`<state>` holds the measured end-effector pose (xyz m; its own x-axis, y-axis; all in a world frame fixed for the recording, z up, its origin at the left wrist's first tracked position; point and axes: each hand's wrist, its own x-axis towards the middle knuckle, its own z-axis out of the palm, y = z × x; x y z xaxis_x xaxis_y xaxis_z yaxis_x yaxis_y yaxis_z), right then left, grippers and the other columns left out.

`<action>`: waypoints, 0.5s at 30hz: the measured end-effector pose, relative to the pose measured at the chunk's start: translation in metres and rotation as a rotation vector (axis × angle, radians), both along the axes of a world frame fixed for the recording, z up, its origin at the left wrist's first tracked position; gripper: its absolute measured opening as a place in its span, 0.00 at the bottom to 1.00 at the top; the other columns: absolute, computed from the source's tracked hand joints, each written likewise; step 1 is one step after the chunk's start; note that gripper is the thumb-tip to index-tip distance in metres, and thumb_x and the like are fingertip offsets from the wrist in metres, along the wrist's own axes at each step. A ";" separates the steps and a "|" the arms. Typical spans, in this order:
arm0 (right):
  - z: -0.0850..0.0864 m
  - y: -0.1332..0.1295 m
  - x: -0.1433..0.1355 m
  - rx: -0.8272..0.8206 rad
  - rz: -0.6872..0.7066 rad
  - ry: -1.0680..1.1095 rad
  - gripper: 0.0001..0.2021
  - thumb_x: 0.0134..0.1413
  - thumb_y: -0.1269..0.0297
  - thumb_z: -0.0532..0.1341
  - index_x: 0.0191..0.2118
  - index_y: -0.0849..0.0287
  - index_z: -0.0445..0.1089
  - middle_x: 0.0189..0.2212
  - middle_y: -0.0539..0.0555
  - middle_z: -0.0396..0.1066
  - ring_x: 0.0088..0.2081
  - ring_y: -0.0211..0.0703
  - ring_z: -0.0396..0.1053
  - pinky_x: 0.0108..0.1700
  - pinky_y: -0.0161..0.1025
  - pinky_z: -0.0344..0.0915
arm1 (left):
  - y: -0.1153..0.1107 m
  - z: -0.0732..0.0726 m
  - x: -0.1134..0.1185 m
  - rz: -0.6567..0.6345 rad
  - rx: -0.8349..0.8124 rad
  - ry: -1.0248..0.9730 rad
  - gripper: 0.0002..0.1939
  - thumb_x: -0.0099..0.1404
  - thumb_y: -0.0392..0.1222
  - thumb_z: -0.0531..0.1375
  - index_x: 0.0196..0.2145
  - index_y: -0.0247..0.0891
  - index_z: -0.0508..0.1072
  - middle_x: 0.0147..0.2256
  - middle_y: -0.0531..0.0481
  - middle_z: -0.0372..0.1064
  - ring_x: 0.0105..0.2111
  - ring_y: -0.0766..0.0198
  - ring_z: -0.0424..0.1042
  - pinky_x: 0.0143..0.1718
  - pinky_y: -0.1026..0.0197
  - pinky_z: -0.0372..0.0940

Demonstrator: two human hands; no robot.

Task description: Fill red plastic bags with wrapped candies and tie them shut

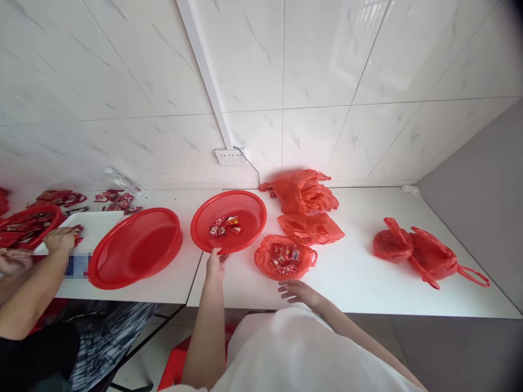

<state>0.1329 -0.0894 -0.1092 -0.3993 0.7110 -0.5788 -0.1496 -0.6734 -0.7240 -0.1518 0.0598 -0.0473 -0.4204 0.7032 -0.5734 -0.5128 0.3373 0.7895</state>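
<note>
Lower centre: right hand (300, 293) loosely spread, nothing held, just below red bag (262, 258) of small packets (286, 258). Centre: left hand (215, 265) pinching rim of red basket (250, 222), wrapped pieces (224, 225) inside. Beyond: crumpled red bags (301, 193).

The basket (251, 224) at the left hand (215, 267) is red with a fine mesh pattern, its packets (223, 230) red and white with touches of yellow-orange. Just beyond the right hand (301, 293), a translucent orange-red bag (265, 261) shows red packs (286, 268) with white markings. Farther right, the tied bags (435, 253) are red. The surface (351, 277) beneath both hands is plain white; the wall tiles (314, 139) beyond carry grey veining on white.
</note>
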 end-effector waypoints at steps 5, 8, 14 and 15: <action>-0.016 -0.008 0.009 -0.131 -0.146 -0.107 0.19 0.45 0.52 0.65 0.43 0.57 0.73 0.44 0.57 0.75 0.40 0.44 0.73 0.45 0.42 0.64 | 0.002 -0.017 0.020 0.009 0.011 0.027 0.02 0.61 0.32 0.56 0.31 0.36 0.66 0.32 0.48 0.69 0.32 0.67 0.72 0.44 0.58 0.72; -0.024 -0.013 0.018 -0.188 -0.274 -0.149 0.17 0.43 0.54 0.65 0.39 0.57 0.72 0.42 0.56 0.76 0.38 0.42 0.73 0.43 0.40 0.64 | -0.003 -0.027 0.032 0.012 -0.003 0.094 0.02 0.63 0.34 0.54 0.32 0.38 0.65 0.35 0.48 0.68 0.35 0.67 0.73 0.46 0.60 0.70; -0.024 -0.008 0.034 -0.136 -0.699 -0.355 0.21 0.42 0.47 0.64 0.39 0.56 0.67 0.43 0.58 0.73 0.37 0.45 0.73 0.37 0.40 0.67 | -0.034 -0.052 0.074 -0.212 -0.136 0.228 0.14 0.55 0.42 0.66 0.38 0.37 0.68 0.37 0.44 0.71 0.40 0.58 0.74 0.43 0.54 0.69; -0.023 -0.004 0.036 -0.107 -0.756 -0.393 0.24 0.41 0.46 0.65 0.42 0.54 0.66 0.46 0.58 0.71 0.39 0.46 0.73 0.37 0.40 0.67 | -0.038 -0.055 0.081 -0.272 -0.145 0.247 0.18 0.52 0.42 0.69 0.39 0.37 0.69 0.37 0.44 0.71 0.39 0.57 0.74 0.42 0.53 0.68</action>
<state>0.1691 -0.0933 -0.1324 0.4037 0.6388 -0.6549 -0.3371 -0.5616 -0.7556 -0.0708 0.0218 -0.1024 -0.3673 0.7271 -0.5800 -0.1899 0.5519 0.8120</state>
